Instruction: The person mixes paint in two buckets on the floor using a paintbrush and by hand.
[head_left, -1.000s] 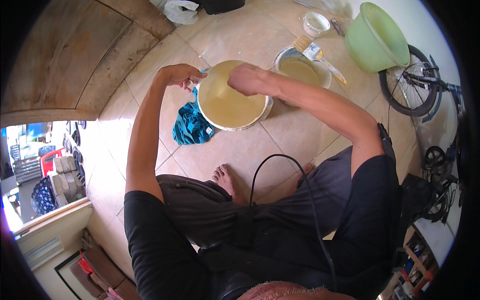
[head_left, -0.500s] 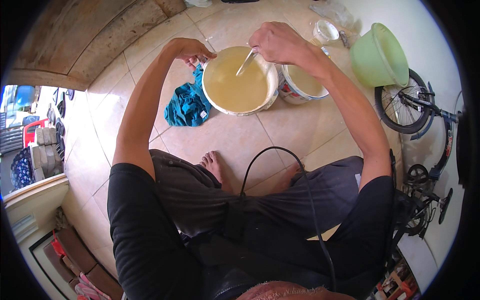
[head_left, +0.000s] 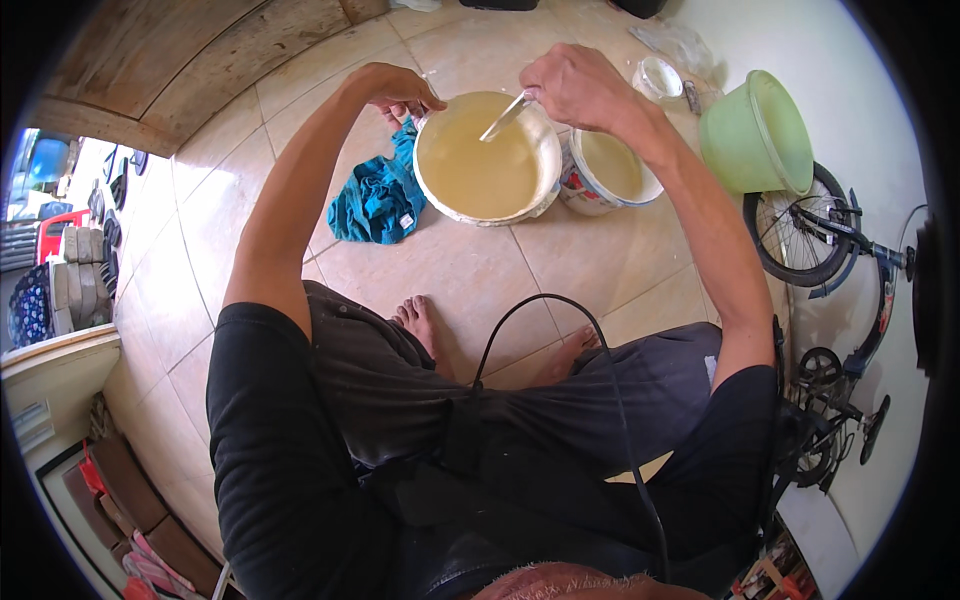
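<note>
A wide pale bucket (head_left: 549, 187) stands on the tiles in front of me, holding cloudy yellowish liquid (head_left: 475, 172). My left hand (head_left: 402, 90) grips its upper left rim, thumb toward the inside. With my right hand (head_left: 572, 88) closed round one end, I hold a thin whitish stick (head_left: 505, 117) slanting over the liquid; whether its lower tip touches the surface I cannot tell. Against the bucket's left side lies a crumpled teal cloth (head_left: 372, 203). A second, smaller bucket (head_left: 588, 192) of similar liquid sits close on the right, below my right wrist.
A green tub (head_left: 735, 140) stands at the right by the wall, near a bicycle (head_left: 800, 225). Beyond the smaller bucket is a small white container (head_left: 658, 78). Wooden furniture (head_left: 200, 70) fills the far left. A black cable (head_left: 610, 380) loops over my lap.
My right hand and the stick have shifted slightly right and up, with the stick tilted flatter. My left hand stays at the rim. The whole view has turned a little.
</note>
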